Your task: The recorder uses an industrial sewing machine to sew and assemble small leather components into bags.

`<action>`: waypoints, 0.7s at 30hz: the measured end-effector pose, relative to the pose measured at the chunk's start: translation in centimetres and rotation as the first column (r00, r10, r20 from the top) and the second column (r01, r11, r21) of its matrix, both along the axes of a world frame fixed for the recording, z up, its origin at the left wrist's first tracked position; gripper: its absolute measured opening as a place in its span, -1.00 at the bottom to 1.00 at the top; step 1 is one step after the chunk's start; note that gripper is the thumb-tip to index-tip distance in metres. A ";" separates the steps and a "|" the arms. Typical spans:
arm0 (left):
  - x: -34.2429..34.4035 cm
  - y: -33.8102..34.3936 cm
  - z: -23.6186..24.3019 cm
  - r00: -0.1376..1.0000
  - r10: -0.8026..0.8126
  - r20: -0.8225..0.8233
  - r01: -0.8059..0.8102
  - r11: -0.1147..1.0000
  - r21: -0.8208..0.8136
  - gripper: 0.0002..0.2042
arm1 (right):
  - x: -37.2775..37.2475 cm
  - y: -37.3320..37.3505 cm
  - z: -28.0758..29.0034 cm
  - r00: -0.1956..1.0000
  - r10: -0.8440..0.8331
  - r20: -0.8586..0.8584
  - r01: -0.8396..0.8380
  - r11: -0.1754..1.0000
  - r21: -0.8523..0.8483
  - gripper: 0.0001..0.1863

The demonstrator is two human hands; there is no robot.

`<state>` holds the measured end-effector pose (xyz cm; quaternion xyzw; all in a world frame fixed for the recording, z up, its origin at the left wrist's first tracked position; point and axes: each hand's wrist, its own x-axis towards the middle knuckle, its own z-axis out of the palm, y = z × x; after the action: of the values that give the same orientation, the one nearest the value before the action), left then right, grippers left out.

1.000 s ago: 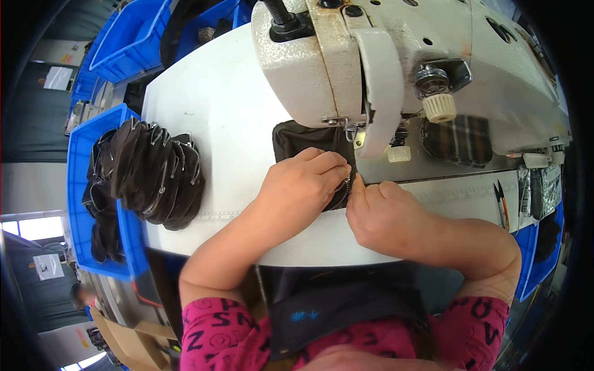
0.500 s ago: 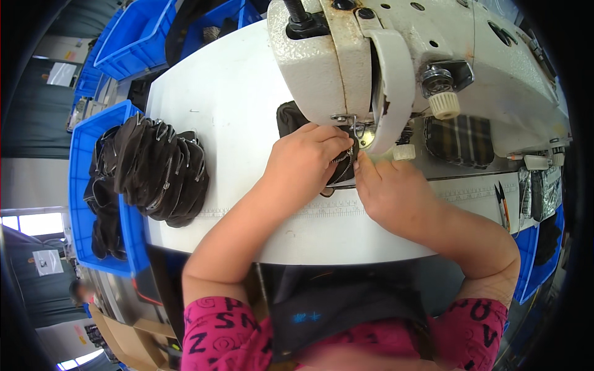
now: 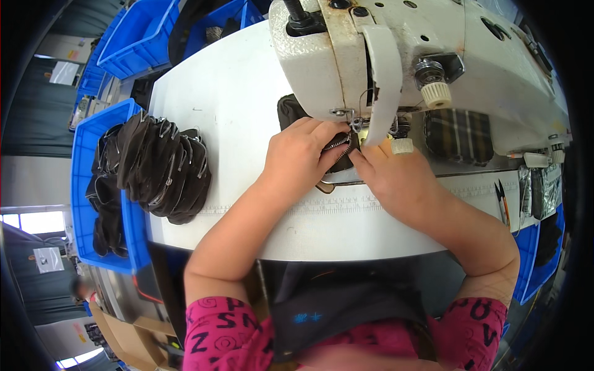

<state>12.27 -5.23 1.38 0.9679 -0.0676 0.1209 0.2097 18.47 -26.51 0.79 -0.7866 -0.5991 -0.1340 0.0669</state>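
Observation:
A dark brown zippered fabric piece (image 3: pixel 340 162) lies under the needle area of a white sewing machine (image 3: pixel 377 80). My left hand (image 3: pixel 303 151) grips it from the left, fingers closed on the cloth close to the presser foot, with the metal zipper teeth curving beside the fingertips. On the right, my right hand (image 3: pixel 396 173) pinches the piece's edge between thumb and fingers, just below the machine head. Part of the same dark cloth sticks out behind my left hand. The needle tip and the stitching spot are mostly hidden by the fingers.
Left of the work, a stack of dark zippered pieces (image 3: pixel 167 170) leans at a blue bin (image 3: pixel 80 185). A ruler strip (image 3: pixel 322 206) crosses the white table (image 3: pixel 229 93). A plaid fabric piece (image 3: pixel 459 137) lies beneath the machine arm; dark pointed tools (image 3: pixel 502 204) sit at right.
My right hand has shifted slightly, its fingers now farther under the machine head. The zipper part by my left fingers has turned and shows more of its teeth.

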 end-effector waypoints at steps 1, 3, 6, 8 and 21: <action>0.0 0.3 -0.1 0.999 -0.043 0.019 0.044 0.997 -0.056 -0.75 | 0.0 0.1 0.2 1.000 -0.025 -0.013 0.025 1.000 -0.005 -0.54; -0.1 0.4 0.2 0.995 -0.089 0.041 0.093 0.989 -0.113 -0.72 | -0.4 0.2 0.6 0.998 -0.060 -0.036 0.061 0.998 0.001 -0.53; -0.5 -0.1 0.7 0.989 -0.138 0.045 0.143 0.981 -0.132 -0.65 | -0.3 -0.1 0.4 0.995 -0.079 -0.067 0.079 0.997 -0.006 -0.54; -0.5 -0.4 0.0 0.982 -0.177 0.072 0.172 0.982 0.074 -0.58 | -0.2 -0.2 0.4 0.995 -0.063 -0.074 0.062 0.998 -0.016 -0.55; 0.6 -0.6 -1.2 0.901 -0.216 0.376 0.116 0.955 0.272 -0.73 | -0.4 -0.2 -0.2 0.990 -0.023 -0.139 0.026 1.000 0.018 -0.79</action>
<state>12.89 -5.83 0.19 0.9312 -0.2064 0.2895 0.0806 18.05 -26.69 0.62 -0.8005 -0.5820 -0.0857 0.1145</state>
